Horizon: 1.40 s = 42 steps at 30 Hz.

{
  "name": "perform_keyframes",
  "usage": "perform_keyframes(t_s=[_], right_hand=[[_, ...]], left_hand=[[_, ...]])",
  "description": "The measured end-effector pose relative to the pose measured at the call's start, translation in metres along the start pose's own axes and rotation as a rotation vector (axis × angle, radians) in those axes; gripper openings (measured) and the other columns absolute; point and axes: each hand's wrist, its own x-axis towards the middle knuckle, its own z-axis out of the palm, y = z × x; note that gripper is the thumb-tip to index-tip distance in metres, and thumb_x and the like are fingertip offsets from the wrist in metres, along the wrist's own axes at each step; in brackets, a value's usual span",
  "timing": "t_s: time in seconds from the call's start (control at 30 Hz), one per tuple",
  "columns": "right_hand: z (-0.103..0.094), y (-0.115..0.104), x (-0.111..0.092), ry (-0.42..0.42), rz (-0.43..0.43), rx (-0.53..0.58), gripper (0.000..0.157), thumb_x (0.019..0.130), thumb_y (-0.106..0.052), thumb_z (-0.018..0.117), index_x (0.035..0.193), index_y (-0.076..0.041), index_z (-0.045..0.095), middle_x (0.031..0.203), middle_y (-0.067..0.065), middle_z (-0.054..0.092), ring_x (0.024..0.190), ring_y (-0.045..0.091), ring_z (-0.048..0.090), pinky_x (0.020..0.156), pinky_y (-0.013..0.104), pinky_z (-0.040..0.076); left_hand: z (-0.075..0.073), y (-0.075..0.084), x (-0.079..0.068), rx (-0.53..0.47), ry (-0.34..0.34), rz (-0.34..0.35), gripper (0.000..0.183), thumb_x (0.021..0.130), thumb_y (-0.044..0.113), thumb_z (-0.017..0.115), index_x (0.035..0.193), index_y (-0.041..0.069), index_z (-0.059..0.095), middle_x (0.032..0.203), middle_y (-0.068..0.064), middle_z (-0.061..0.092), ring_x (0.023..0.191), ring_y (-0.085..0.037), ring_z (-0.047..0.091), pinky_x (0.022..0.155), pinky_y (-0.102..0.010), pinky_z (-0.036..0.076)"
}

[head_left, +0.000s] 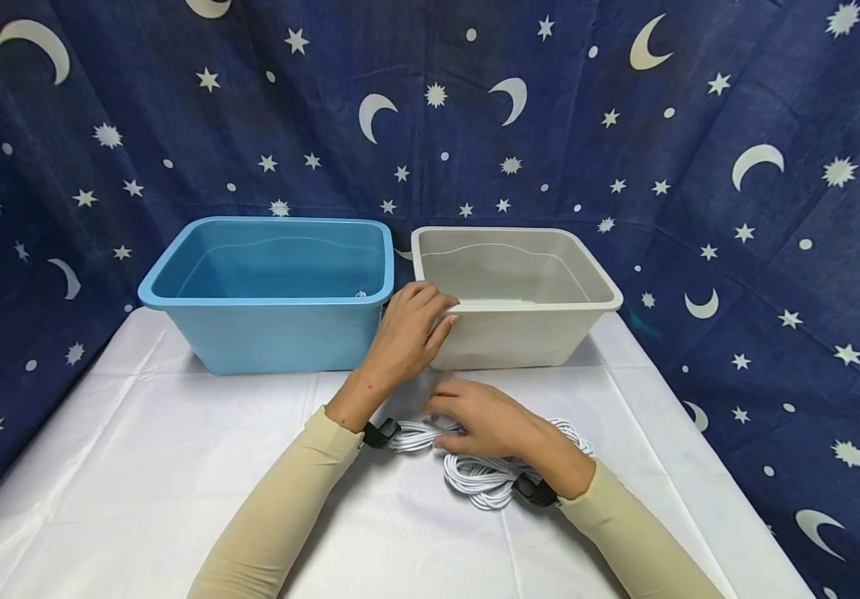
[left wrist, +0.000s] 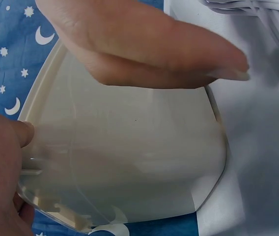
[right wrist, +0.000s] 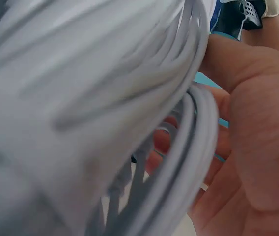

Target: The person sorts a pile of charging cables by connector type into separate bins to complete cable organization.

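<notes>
My left hand holds the near left corner of the grey plastic bin, its fingers bent over the rim. In the left wrist view the fingers are at the bin's edge while the thumb stands off from the wall. Bundles of coiled white cable lie on the cloth under and beside my right hand. That hand hovers low over them with loosely bent fingers and the thumb apart. Close up, the cable covers part of its fingers in the right wrist view.
Left of the grey bin stands a larger blue bin with a small item near its front right corner. A white cloth covers the table. Behind hangs a dark blue curtain with moons and stars.
</notes>
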Motion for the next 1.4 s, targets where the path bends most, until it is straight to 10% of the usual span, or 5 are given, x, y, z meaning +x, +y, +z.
perform_keyframes(t_s=[0.6, 1.4], right_hand=[[0.009, -0.012, 0.001, -0.091, 0.189, -0.029, 0.029, 0.082, -0.021, 0.09, 0.108, -0.016, 0.076, 0.106, -0.003, 0.066, 0.096, 0.015, 0.063, 0.084, 0.036, 0.056], [0.016, -0.019, 0.005, -0.04, 0.152, -0.17, 0.021, 0.081, -0.007, 0.079, 0.094, -0.016, 0.065, 0.089, -0.005, 0.058, 0.079, 0.015, 0.059, 0.07, 0.034, 0.052]], left_hand=[[0.002, 0.001, 0.001, 0.004, -0.011, -0.005, 0.027, 0.11, 0.028, 0.059, 0.125, 0.011, 0.074, 0.114, -0.004, 0.071, 0.128, -0.029, 0.055, 0.116, -0.049, 0.038], [0.001, 0.0, 0.0, 0.002, -0.015, -0.019, 0.027, 0.11, 0.028, 0.059, 0.126, 0.012, 0.074, 0.113, -0.004, 0.07, 0.129, -0.028, 0.054, 0.117, -0.049, 0.037]])
